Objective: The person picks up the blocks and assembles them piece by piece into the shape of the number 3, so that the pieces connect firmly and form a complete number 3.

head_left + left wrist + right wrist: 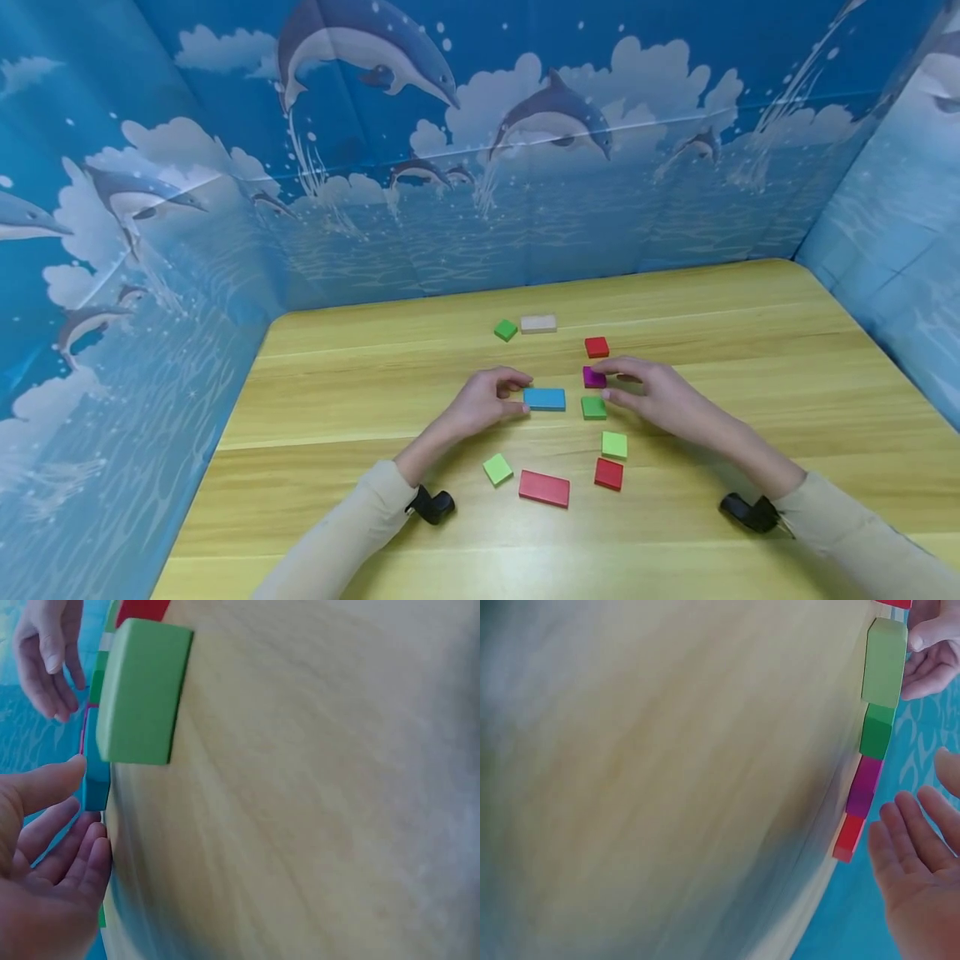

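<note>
A blue block (544,400) lies flat on the table, with my left hand (487,402) at its left end. In the head view, the left thumb and forefinger spread to either side of that end, fingertips right at its corners. My right hand (663,400) hovers by the column of small blocks, its fingers loosely extended. Its forefinger overlaps the purple block (593,378), and the thumb is beside the green block (593,408). The right wrist view shows the right palm (930,900) with nothing in it. The left wrist view shows the blue block (95,769) beside the left thumb.
Beyond the purple block sits a red block (597,347). A green block (506,331) and a pale block (538,323) lie farther back. Nearer are two light green blocks (614,445), a small red block (608,474) and a long red block (544,489). A dolphin-printed curtain (465,225) borders the table.
</note>
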The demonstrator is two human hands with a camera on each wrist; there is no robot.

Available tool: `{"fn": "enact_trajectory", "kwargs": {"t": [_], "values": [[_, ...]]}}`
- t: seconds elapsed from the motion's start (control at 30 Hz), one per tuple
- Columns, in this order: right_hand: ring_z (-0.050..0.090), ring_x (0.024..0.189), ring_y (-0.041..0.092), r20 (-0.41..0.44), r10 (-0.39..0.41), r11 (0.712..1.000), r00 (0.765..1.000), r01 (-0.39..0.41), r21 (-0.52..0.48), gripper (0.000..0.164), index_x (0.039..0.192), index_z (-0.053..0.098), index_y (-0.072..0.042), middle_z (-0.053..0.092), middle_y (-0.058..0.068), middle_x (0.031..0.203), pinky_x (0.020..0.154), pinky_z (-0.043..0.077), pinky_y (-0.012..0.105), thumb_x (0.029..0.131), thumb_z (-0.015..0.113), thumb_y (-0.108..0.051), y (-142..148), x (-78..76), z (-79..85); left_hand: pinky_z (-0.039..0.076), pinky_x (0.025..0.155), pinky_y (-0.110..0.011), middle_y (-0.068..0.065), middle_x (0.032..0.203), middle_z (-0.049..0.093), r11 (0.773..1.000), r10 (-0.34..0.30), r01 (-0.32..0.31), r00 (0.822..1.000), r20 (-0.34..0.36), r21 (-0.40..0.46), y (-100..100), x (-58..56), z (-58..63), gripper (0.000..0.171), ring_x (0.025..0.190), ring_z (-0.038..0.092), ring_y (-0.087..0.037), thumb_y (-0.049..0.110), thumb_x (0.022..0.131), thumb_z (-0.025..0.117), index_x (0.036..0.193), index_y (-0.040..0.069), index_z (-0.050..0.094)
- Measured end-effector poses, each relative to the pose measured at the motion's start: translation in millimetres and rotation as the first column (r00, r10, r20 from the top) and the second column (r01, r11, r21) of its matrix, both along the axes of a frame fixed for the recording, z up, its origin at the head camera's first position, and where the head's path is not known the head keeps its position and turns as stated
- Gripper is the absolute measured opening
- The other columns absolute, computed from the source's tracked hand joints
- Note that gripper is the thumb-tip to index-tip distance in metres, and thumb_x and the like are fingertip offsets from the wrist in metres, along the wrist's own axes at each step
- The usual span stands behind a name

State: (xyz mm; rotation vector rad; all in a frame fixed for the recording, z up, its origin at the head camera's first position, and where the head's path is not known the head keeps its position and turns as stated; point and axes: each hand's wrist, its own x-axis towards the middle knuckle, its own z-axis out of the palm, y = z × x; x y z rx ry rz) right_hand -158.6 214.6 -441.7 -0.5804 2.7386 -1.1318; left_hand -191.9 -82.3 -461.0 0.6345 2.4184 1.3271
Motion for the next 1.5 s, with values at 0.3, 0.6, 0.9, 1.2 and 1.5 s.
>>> {"fn": "enact_trajectory", "kwargs": {"t": [0.3,0.6,0.9,1.2,1.5], "values": [[0.053,0.123,0.035,0.028,0.011,1.0,1.0,-0.011,-0.015,0.045,0.136,0.059,-0.015,0.057,0.006,0.136,0.097,0.046,0.053,0.093,0.07,-0.025,-1.1,-0.4,-1.4,0.049,0.082,-0.023,0.001,0.108,0.064,0.997,0.008,-0.017,0.993,-0.116,-0.075,10.0,2.2,-3.0,0.034,0.094,0.057,-0.013,0.008,0.084,0.078,0.117,0.006,0.071],[0.054,0.122,0.034,0.024,0.012,1.0,1.0,-0.012,-0.005,0.045,0.136,0.059,-0.015,0.057,0.006,0.136,0.097,0.046,0.053,0.094,0.07,-0.026,-0.4,-0.5,-4.1,0.05,0.086,-0.02,-0.001,0.111,0.065,0.997,0.034,-0.043,0.99,-0.133,-0.063,9.5,2.7,-3.6,0.029,0.099,0.061,-0.012,0.005,0.087,0.075,0.116,0.005,0.071],[0.055,0.122,0.033,-0.005,0.02,1.0,1.0,-0.02,0.008,0.042,0.134,0.061,-0.014,0.058,0.006,0.134,0.096,0.048,0.051,0.093,0.07,-0.022,0.6,-1.2,-4.0,0.049,0.088,-0.021,-0.002,0.113,0.064,0.994,0.083,-0.092,0.987,-0.138,-0.055,4.6,1.1,-2.9,0.028,0.102,0.061,-0.014,0.004,0.089,0.073,0.116,0.006,0.071],[0.056,0.12,0.035,-0.052,0.04,0.998,0.998,-0.038,0.051,0.042,0.134,0.06,-0.012,0.059,0.009,0.133,0.095,0.047,0.053,0.093,0.069,-0.015,2.1,-6.5,0.0,0.05,0.087,-0.022,-0.004,0.112,0.064,0.991,0.09,-0.105,0.981,-0.171,-0.084,2.4,-1.9,-3.2,0.027,0.1,0.06,-0.015,0.005,0.087,0.074,0.115,0.005,0.071],[0.056,0.119,0.032,-0.101,0.113,0.99,0.988,-0.104,0.09,0.042,0.132,0.061,-0.007,0.063,0.008,0.126,0.096,0.047,0.051,0.091,0.071,-0.006,2.6,-19.6,-0.4,0.051,0.085,-0.025,-0.004,0.108,0.066,0.989,0.089,-0.107,0.983,-0.161,-0.103,4.2,-4.4,0.7,0.026,0.096,0.061,-0.016,0.004,0.085,0.077,0.111,0.004,0.072]]}}
